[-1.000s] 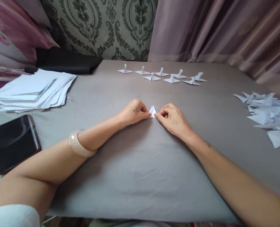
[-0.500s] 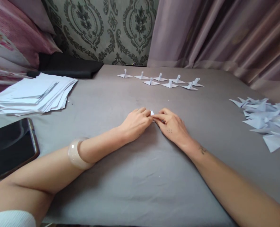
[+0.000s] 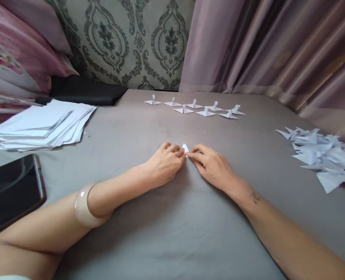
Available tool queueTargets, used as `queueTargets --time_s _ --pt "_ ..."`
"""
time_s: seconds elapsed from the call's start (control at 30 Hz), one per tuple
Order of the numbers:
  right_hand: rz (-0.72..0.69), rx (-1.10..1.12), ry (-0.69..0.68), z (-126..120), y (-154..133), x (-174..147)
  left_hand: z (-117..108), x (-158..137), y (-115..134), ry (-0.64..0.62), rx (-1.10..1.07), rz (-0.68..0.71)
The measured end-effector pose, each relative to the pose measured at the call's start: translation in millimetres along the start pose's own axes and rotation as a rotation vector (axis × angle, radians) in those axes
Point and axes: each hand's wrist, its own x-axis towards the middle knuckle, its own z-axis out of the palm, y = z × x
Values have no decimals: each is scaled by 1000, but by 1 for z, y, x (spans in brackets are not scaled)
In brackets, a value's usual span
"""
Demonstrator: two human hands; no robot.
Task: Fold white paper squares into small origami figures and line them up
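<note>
A small folded white paper (image 3: 185, 147) lies on the grey cloth between my hands, its pointed tip showing above the fingers. My left hand (image 3: 167, 161) has its fingers bent and closed on the paper's left side. From the other side, the fingertips of my right hand (image 3: 209, 161) pinch the paper, thumb and index finger close together. The lower part of the paper is mostly hidden by my fingers.
Several folded paper figures (image 3: 205, 112) stand in two rows at the back. A heap of folded paper pieces (image 3: 321, 149) lies at right. To the left are a stack of white paper sheets (image 3: 41, 122), a phone (image 3: 14, 192) and a folded black cloth (image 3: 87, 91).
The view has tilted up slightly, so everything sits lower in it. My fingers have shifted a little apart, and more of the folded paper shows between them.
</note>
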Motion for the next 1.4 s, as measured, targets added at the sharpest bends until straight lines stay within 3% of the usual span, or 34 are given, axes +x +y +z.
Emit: queueTargets --time_s 0.17,0.3,0.43,0.53,0.63,0.73,0.8,0.97,1.13,1.4 --pt "-58 -303 -145 -12 -13 -10 -1 -5 -2 -77 -52 30" --pt "-52 -314 -202 -18 -15 -12 -5 -7 -20 -108 -243 118" --pt "-56 -253 -174 -20 -11 -13 -1 -4 -42 -50 -509 136" --pt "-50 -162 -96 -14 -6 -11 3 1 -49 10 -757 -7" --pt "39 19 71 -4 0 -6 7 5 -49 127 -994 -212" --pt "207 204 195 3 4 0 11 6 -45 241 -1086 -419" --pt "248 293 234 6 6 3 13 7 -44 270 -1116 -490" --pt "99 349 257 8 6 2 17 9 -42 278 -1168 -360" --pt "-12 166 136 4 2 -4 19 9 -38 297 -1077 -259" --pt "-122 -33 11 -7 -3 -7 19 7 -29 421 -686 13"
